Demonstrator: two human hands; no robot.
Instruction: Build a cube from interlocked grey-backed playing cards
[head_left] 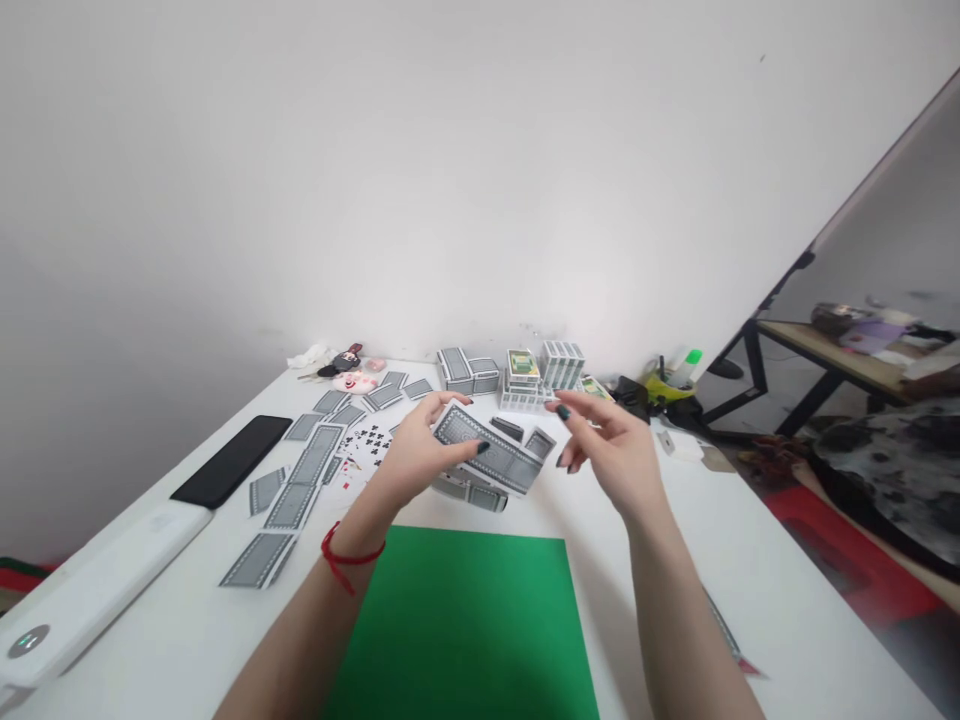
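My left hand (424,445), with a red string bracelet at the wrist, grips several grey-backed playing cards (491,450), thumb on top. The cards lie at uneven angles to one another, backs up, above the far edge of a green mat (465,620). Just right of them hovers my right hand (607,440), its fingers bent and apart, with nothing seen in them. Loose playing cards (304,485) lie scattered to the left, most with backs up and a few showing faces. At the back stand squared stacks of cards (465,370) and a taller block (562,365).
A black phone (232,460) and a long white device (105,590) lie along the left side. Small trinkets (352,375) sit at the back left. A yellow holder (667,385) with a green-capped marker (686,368) stands at the back right. One card (724,625) lies partly behind my right forearm.
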